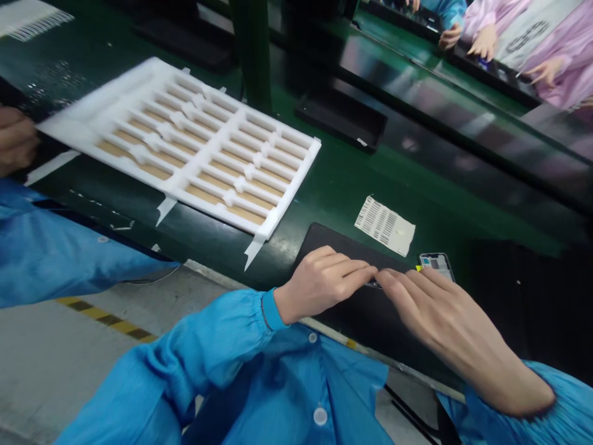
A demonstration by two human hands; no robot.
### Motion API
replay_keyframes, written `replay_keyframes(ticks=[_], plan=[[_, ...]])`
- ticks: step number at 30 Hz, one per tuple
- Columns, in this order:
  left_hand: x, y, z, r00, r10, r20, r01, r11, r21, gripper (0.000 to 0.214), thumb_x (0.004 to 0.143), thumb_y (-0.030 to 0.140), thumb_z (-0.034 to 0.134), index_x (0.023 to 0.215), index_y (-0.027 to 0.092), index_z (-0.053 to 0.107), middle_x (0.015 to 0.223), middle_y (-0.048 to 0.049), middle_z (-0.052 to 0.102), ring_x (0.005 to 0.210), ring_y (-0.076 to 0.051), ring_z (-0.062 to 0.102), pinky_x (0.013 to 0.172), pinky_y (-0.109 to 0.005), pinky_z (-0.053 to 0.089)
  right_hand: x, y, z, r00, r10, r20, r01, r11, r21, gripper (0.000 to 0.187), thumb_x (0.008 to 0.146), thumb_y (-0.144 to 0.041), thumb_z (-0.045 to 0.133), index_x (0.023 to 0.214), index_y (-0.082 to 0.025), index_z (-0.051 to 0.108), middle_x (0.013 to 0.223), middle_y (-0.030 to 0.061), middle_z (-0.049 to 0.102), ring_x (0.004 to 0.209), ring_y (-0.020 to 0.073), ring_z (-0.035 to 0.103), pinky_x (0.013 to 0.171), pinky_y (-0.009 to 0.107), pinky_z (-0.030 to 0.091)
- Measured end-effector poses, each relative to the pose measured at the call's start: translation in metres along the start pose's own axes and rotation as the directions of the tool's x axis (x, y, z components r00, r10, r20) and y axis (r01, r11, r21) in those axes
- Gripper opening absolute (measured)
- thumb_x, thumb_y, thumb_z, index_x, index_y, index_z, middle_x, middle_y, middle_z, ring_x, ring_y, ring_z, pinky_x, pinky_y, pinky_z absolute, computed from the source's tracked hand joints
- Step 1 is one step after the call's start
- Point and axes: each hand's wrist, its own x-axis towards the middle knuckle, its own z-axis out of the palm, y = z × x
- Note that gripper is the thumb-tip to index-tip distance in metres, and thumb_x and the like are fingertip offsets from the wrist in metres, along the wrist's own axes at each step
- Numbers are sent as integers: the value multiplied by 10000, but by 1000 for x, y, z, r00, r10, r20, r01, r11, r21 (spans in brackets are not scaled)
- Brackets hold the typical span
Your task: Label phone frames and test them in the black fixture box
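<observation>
My left hand (324, 281) and my right hand (435, 315) meet fingertip to fingertip over a black mat (324, 244) at the bench's near edge. Between the fingertips sits a small dark part (373, 284), mostly hidden. My left fingers are curled and pinched on it. My right fingers lie pressed together over a phone frame (437, 264) with a yellow tab, only its far end showing. Both sleeves are blue.
A white foam tray (185, 139) with several slots lies to the left, with another person's hand (16, 139) at its left end. A barcode label (384, 225) lies behind the mat. Black trays (343, 117) sit farther back. Other people's hands (484, 43) work across the conveyor.
</observation>
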Motion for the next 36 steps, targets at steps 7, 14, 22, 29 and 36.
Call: replay_keyframes(ticks=[7,14,22,29,36], plan=[[-2,-1,3,995,86,-48,-83,995,52,146,972,149,546,970,141,692,997,-20,764,817,-114,705,641,-277,450,0,3,-1,999,35,30,-37,997,63,341,968,-16,297,961,-74,633,698,84,652,567,189,569,557,348,404],[-3,-4,5,991,127,-38,-123,988,90,178,964,134,533,1057,168,680,1025,-16,760,819,-110,705,620,-271,432,-42,-23,26,840,535,-84,-467,794,390,451,923,-137,605,1360,-198,511,1207,102,680,982,235,659,838,375,502],[-2,-3,2,991,129,-21,-128,990,52,168,965,124,534,1076,141,659,1046,-31,762,840,-129,719,638,-279,453,-51,-48,46,883,447,-145,-409,882,232,609,865,-77,658,1433,-193,470,1348,83,602,1088,272,622,898,426,462],[-1,7,-12,987,20,158,-23,1000,17,285,978,85,464,1221,133,606,1050,-59,746,904,-153,703,724,-282,489,-45,-46,42,668,716,-202,-519,643,564,423,894,-137,627,1300,-240,571,1291,85,642,1181,286,582,995,488,450],[-3,9,-39,944,-47,326,79,993,-88,226,989,121,469,1120,171,646,1053,-39,735,934,-166,674,792,-304,490,-57,-50,42,370,925,-87,-470,268,841,290,912,-197,600,1201,-218,623,1205,105,656,1154,287,606,1003,531,484]])
